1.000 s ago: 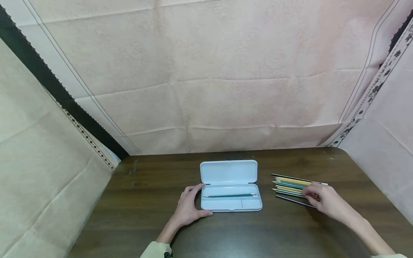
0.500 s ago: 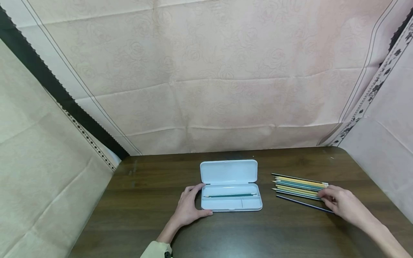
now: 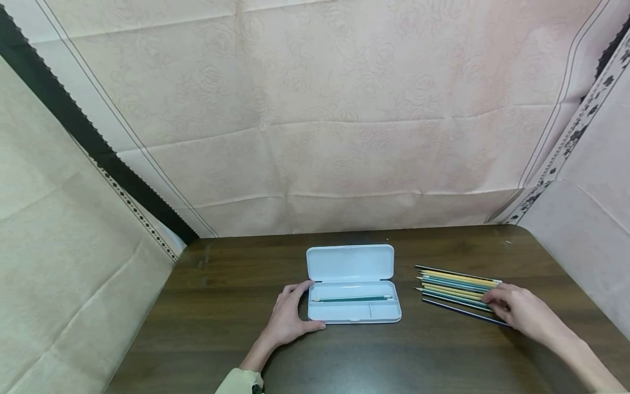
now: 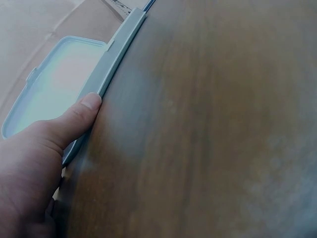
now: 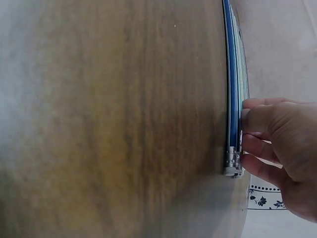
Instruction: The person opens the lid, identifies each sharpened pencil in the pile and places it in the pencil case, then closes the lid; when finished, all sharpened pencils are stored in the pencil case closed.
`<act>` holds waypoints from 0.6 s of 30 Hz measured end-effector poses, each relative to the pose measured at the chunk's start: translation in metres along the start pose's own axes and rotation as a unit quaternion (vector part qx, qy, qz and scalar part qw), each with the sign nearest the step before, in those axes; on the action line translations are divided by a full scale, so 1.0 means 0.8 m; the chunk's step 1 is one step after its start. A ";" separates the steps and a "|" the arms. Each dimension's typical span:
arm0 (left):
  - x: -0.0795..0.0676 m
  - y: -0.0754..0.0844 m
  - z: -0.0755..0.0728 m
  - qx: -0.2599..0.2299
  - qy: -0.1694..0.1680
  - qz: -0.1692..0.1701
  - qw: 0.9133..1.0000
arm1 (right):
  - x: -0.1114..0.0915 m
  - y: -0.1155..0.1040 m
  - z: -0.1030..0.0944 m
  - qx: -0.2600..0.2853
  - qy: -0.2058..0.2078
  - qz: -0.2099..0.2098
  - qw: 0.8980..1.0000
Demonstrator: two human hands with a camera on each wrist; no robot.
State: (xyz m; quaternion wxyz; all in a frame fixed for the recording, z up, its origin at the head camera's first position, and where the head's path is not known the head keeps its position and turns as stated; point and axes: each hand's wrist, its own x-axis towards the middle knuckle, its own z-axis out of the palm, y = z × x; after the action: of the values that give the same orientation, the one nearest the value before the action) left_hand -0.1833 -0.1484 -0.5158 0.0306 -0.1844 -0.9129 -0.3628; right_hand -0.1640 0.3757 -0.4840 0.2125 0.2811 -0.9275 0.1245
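A pale blue pencil case (image 3: pixel 350 262) lies with its lid raised back on the table. Inside its long compartment is one teal pencil (image 3: pixel 351 299). My left hand (image 3: pixel 287 317) grips the case's left end, thumb on the front edge and index finger near the hinge. To the right, several pencils (image 3: pixel 453 282), yellow, teal and dark, lie side by side, tips toward the case. My right hand (image 3: pixel 521 309) pinches at a teal pencil near the eraser ends. The right wrist view shows thumb and fingertips against the row, beside a blue pencil (image 5: pixel 231 99) with a metal ferrule.
The brown wooden table (image 3: pixel 369 361) runs back to a cream patterned cloth (image 3: pixel 344 137) hung behind it. More cloth hangs along the left (image 3: pixel 74 246) and right (image 3: pixel 590 219) sides. A small divider (image 3: pixel 370 311) splits the case's front compartment.
My right hand has slid right along the pencils to their eraser ends, then shifted slightly back left. A teal pencil there has moved a little nearer the dark blue one. My left hand stays put.
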 end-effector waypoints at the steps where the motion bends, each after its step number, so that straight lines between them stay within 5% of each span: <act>1: 0.000 0.000 0.000 0.000 -0.001 0.000 1.000 | 0.000 0.000 0.000 0.005 -0.001 -0.002 1.000; 18: 0.001 -0.001 0.000 0.004 -0.001 0.000 1.000 | 0.002 0.003 0.006 0.019 0.002 -0.027 0.999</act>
State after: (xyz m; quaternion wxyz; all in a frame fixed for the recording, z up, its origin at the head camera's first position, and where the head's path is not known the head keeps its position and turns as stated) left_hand -0.1839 -0.1485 -0.5163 0.0304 -0.1842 -0.9146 -0.3588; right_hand -0.1683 0.3754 -0.4880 0.2125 0.3094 -0.9167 0.1369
